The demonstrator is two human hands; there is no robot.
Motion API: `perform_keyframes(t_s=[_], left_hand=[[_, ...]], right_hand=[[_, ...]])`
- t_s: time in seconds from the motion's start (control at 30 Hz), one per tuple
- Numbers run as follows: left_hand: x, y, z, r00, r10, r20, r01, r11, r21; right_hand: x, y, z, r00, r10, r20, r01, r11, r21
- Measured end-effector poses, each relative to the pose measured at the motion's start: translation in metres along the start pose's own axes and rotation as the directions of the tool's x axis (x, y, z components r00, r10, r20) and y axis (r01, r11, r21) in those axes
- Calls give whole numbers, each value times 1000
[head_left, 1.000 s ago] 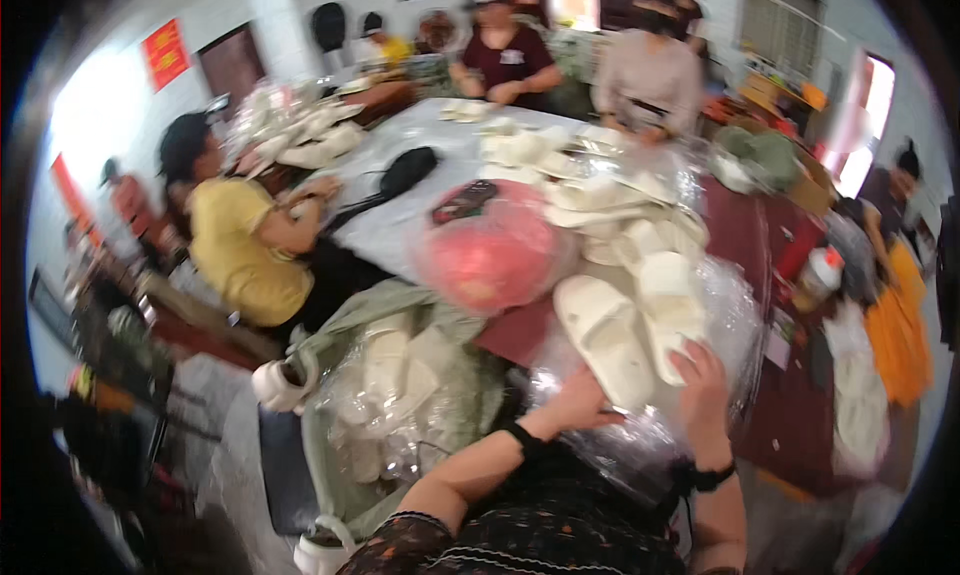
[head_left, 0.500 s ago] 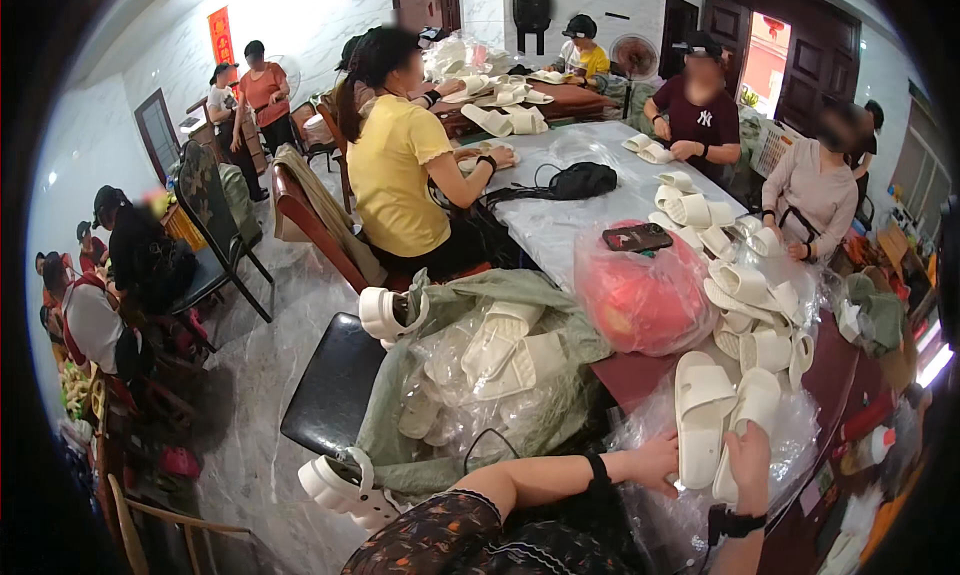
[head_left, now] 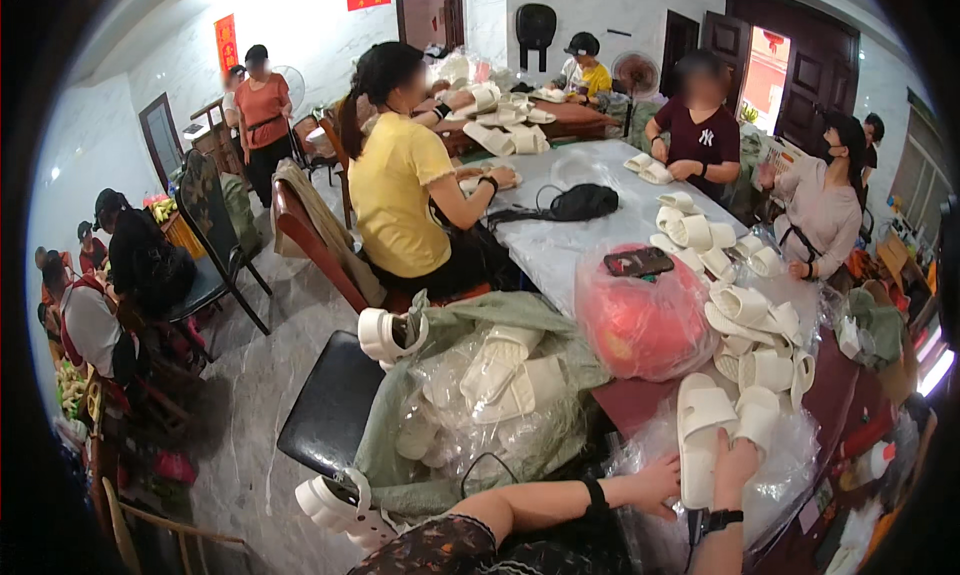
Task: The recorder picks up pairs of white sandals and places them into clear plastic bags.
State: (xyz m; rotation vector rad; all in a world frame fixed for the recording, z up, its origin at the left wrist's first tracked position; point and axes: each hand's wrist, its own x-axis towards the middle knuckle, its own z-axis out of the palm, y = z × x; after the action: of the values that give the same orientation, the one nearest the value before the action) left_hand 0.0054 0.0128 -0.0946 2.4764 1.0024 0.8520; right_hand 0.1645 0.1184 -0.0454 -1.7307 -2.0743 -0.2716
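Note:
My left hand (head_left: 655, 482) rests on crinkled clear plastic wrap (head_left: 790, 465) at the table's near edge, fingers spread beside a white slipper (head_left: 702, 430). My right hand (head_left: 735, 467) grips that white slipper from the right side and holds it upright on the plastic. A second white slipper (head_left: 760, 415) leans against it. Both wrists wear dark bands. To the left, an olive green sack (head_left: 440, 415) full of plastic-wrapped white slippers stands open on a black chair (head_left: 325, 415).
A red bag in plastic (head_left: 640, 320) with a dark phone on top sits on the long table (head_left: 570, 245), among several white slippers (head_left: 750, 315). A person in yellow (head_left: 400, 185) and other seated people work around it. White slippers hang off the sack.
The view has swung left and steadied. My hands stay on the white slipper, now lower right in the picture; the green sack and chair have come to the middle.

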Motion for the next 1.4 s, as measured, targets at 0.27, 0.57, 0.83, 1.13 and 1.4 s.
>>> perform_keyframes(t_s=[0.27, 0.57, 0.83, 1.13, 1.4], left_hand=[[1, -6, 6, 1000, -2, 5, 2, 999, 33], [3, 8, -13, 997, -41, 64, 31, 990, 139], [5, 11, -13, 998, -40, 43, 30, 979, 202], [6, 14, -13, 990, -100, 95, 77, 972, 223], [-3, 30, -14, 957, -286, 40, 263, 921, 288]], right_hand=[[-26, 20, -58, 973, 160, -165, -118, 963, 241], [-107, 49, -76, 937, 330, -112, -285, 911, 299], [-101, 55, -65, 957, 276, -89, -261, 953, 156], [-97, 67, -64, 965, 260, 25, -259, 940, 224], [-123, 81, -82, 896, 376, -237, -241, 859, 452]])
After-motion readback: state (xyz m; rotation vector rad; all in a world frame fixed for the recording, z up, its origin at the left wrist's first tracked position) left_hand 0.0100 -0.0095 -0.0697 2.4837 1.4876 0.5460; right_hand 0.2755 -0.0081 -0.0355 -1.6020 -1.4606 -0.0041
